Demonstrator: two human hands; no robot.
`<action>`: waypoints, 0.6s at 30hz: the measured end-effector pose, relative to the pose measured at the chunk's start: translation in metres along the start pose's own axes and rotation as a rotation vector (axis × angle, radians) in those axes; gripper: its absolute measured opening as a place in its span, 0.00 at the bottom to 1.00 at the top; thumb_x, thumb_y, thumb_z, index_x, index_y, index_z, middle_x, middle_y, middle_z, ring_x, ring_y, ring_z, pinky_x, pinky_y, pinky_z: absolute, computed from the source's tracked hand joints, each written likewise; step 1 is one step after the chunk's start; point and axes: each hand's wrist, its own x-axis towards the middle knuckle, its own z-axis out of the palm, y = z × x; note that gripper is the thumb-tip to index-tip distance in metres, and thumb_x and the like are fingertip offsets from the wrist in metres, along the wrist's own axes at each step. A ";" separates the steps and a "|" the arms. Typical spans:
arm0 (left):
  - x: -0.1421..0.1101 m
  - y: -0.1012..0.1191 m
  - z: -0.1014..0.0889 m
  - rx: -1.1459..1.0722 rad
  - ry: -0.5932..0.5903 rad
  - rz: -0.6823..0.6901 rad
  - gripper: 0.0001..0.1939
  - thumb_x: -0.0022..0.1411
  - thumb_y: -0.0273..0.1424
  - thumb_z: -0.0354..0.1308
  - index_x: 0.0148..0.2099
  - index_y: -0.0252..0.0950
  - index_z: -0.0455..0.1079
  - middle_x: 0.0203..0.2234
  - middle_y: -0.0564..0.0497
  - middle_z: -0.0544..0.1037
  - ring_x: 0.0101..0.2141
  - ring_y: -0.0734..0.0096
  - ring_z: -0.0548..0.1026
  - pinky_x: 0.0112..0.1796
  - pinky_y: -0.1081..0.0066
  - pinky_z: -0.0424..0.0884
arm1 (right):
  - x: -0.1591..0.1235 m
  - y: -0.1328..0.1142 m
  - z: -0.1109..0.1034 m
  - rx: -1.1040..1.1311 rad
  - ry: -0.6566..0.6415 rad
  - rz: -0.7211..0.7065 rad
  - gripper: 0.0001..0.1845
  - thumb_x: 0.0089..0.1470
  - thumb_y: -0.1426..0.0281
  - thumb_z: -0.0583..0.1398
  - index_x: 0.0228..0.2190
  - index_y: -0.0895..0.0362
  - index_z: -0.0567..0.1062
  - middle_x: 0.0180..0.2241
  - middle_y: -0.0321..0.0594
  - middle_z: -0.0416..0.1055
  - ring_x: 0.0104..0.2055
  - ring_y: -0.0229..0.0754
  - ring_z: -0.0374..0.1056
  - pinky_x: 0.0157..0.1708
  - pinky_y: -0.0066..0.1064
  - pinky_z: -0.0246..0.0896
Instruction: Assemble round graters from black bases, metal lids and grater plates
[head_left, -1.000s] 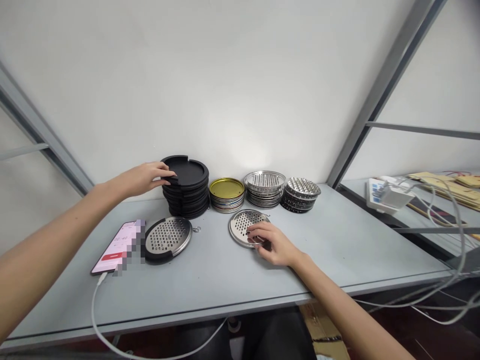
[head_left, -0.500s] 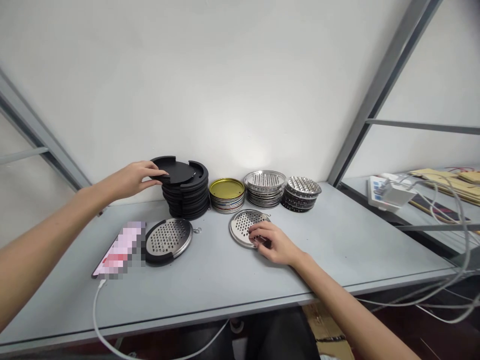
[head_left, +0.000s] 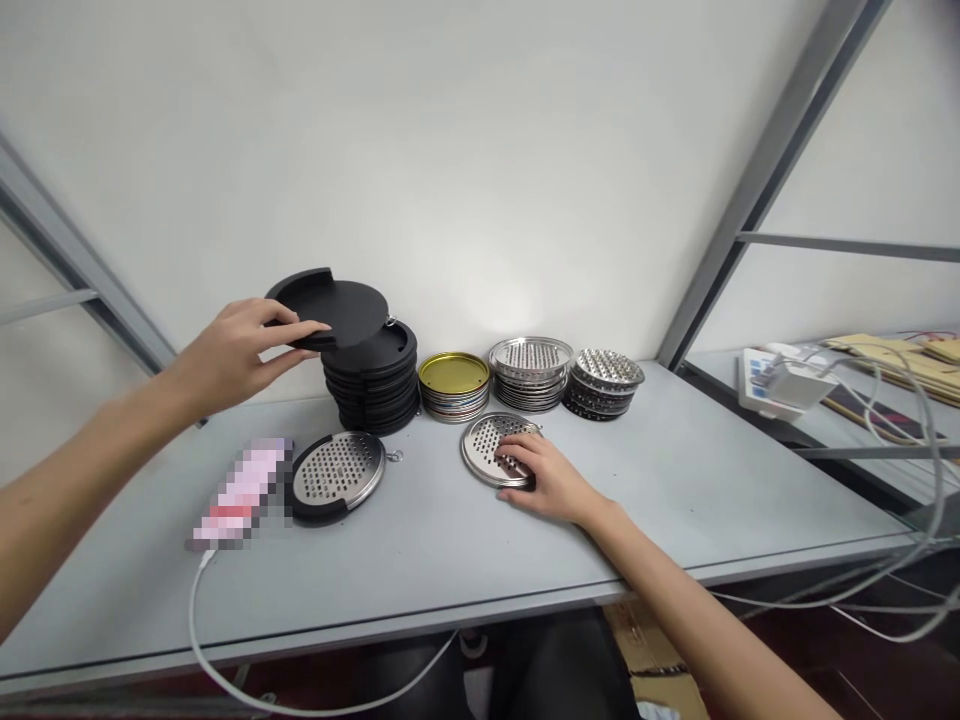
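Note:
My left hand [head_left: 244,350] pinches the rim of a black round holder [head_left: 356,308], raised and tilted above a stack of similar black holders [head_left: 371,400]. A small metal ring hangs at its right edge. On the table my right hand [head_left: 555,482] has its fingers over a round metal grater [head_left: 480,445] and its thumb at the near edge. Part of that grater is hidden beneath the fingers. Another round grater, set in a black holder [head_left: 319,512], lies to the left with a key ring beside it.
Along the wall stand a stack of round plates topped by a gold one [head_left: 454,372], a stack of metal graters [head_left: 529,392] and one of coarser toothed discs [head_left: 606,372]. A phone [head_left: 244,490] with a white cable lies left. Chargers [head_left: 784,385] sit at right.
My left hand has lifted the black holder up and left, off the stack. My right hand has settled lower around the near right edge of the grater.

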 end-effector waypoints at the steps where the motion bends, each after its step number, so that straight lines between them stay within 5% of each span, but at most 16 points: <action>1: 0.001 0.011 -0.003 -0.021 0.023 -0.011 0.16 0.69 0.39 0.50 0.54 0.43 0.70 0.38 0.50 0.71 0.39 0.68 0.69 0.49 0.57 0.68 | 0.000 0.001 0.000 -0.006 -0.001 -0.003 0.27 0.47 0.59 0.67 0.47 0.56 0.72 0.51 0.52 0.68 0.53 0.53 0.64 0.52 0.48 0.61; 6: -0.004 0.081 0.000 -0.183 0.067 0.134 0.16 0.66 0.34 0.54 0.56 0.46 0.68 0.35 0.50 0.71 0.39 0.65 0.70 0.47 0.58 0.70 | -0.001 0.002 0.000 -0.062 -0.010 -0.019 0.27 0.49 0.58 0.66 0.49 0.57 0.72 0.51 0.52 0.70 0.53 0.53 0.65 0.52 0.47 0.62; 11: -0.022 0.144 0.030 -0.292 -0.003 0.302 0.19 0.66 0.27 0.52 0.57 0.45 0.67 0.33 0.49 0.72 0.35 0.66 0.70 0.49 0.53 0.70 | -0.004 0.004 0.000 -0.117 -0.034 -0.045 0.25 0.54 0.61 0.63 0.50 0.59 0.70 0.50 0.53 0.72 0.54 0.54 0.67 0.53 0.49 0.63; 18: -0.042 0.165 0.067 -0.378 -0.112 0.294 0.16 0.66 0.28 0.54 0.55 0.38 0.68 0.33 0.46 0.72 0.37 0.62 0.70 0.45 0.55 0.72 | -0.006 0.005 -0.003 -0.115 0.032 -0.058 0.24 0.60 0.65 0.57 0.57 0.57 0.64 0.53 0.53 0.70 0.57 0.53 0.66 0.54 0.49 0.65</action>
